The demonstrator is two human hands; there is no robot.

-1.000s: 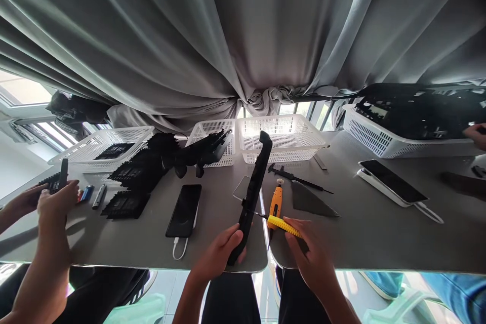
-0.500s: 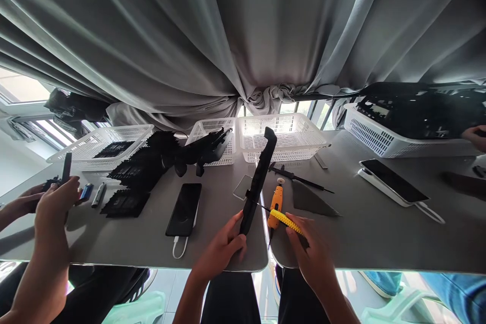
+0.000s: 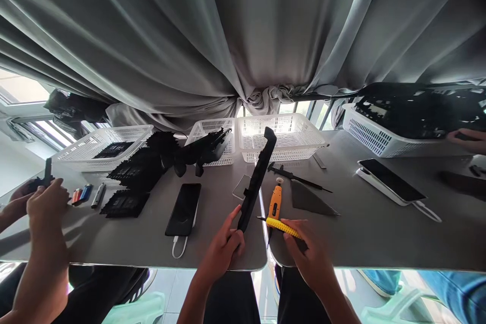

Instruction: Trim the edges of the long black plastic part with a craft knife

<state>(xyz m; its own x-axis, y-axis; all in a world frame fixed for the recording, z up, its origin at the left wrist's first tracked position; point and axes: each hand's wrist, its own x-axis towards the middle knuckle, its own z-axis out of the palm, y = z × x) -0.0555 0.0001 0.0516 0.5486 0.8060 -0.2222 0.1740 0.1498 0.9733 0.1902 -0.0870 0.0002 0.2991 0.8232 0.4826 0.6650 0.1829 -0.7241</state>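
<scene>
My left hand is closed on the lower end of a long black plastic part, its index finger stretched along the side. The part stands tilted above the table, its hooked end pointing up and away. In my right hand is a yellow-ribbed tool with a thin dark tip, gripped between thumb and fingers. That tip points left at the part's lower section and is apart from it. Beneath the yellow tool lies an orange rotary tool with a small round disc at its end.
Black calipers and a dark triangular sheet lie right of the part. Phones rest on either side. White baskets line the back, beside stacked black parts. Co-workers' hands show at both sides.
The yellow tool's tip has pulled away from the black part and dropped lower. My left index finger has straightened along the part. The left co-worker's hands have shifted left, uncovering lighters.
</scene>
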